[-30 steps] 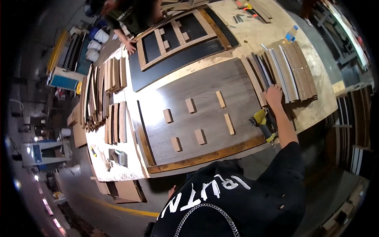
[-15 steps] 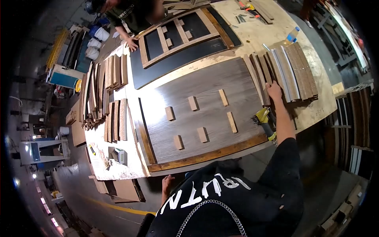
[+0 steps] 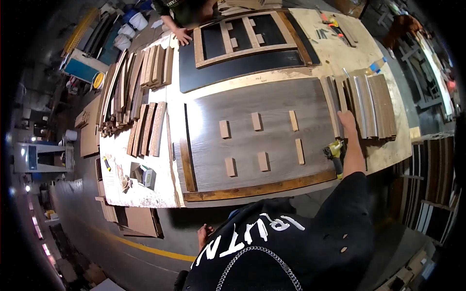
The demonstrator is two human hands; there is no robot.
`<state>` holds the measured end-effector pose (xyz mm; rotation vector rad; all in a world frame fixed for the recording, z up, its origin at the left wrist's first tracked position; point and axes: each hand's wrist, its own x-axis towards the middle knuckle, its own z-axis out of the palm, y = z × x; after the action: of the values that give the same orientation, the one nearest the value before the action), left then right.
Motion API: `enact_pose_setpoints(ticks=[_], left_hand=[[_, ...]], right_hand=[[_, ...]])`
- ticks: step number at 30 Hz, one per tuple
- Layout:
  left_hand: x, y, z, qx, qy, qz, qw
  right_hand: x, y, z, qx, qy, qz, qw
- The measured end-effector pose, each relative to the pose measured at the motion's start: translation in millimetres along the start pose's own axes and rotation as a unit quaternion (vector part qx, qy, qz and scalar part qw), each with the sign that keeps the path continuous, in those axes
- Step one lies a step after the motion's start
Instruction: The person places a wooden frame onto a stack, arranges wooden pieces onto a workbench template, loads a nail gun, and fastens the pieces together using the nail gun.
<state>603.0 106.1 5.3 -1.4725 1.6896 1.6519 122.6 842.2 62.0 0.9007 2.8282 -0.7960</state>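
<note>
My right hand [image 3: 346, 121] is closed on the near end of a wooden strip [image 3: 341, 94], among the strips standing on edge at the right of the table. Just below that hand lies a yellow-green nail gun [image 3: 334, 150], partly hidden by my forearm. My left hand [image 3: 205, 234] hangs beside my body below the table edge, fingers loosely bent and apart, with nothing visible in it. In front of me a grey wood-grain panel [image 3: 242, 145] carries several small wooden blocks [image 3: 263, 161]. Brown strips [image 3: 262, 186] line its near and left edges.
Across the table a co-worker's hand [image 3: 182, 36] rests by a wooden frame [image 3: 252, 54] on a black panel [image 3: 238, 72]. Stacked strips [image 3: 121, 92] fill the left side. A bottle [image 3: 376, 66] lies tilted beyond the right stack. Hand tools [image 3: 332, 22] lie at the far right.
The view has shifted, so the table sits differently in it. A strip with a pale edge now stands out at my right hand. My left hand still hangs by my body.
</note>
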Motion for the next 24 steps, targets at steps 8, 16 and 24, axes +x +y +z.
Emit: enact_pose_setpoints(ticks=[8, 16, 24], left_hand=[[-24.7, 7.3, 23.6, 0.111, 0.045, 0.195, 0.973], [29.1, 80.6, 39.3, -0.006, -0.074, 0.115, 0.991], [54.9, 15.8, 7.1, -0.083, -0.024, 0.079, 0.993]], right_hand=[[20.4, 5.7, 7.8, 0.088, -0.122, 0.013, 0.989], [8.4, -5.3, 13.8, 0.018, -0.111, 0.015, 0.994], [-55.1, -59.5, -15.8, 0.064, -0.083, -0.013, 0.994]])
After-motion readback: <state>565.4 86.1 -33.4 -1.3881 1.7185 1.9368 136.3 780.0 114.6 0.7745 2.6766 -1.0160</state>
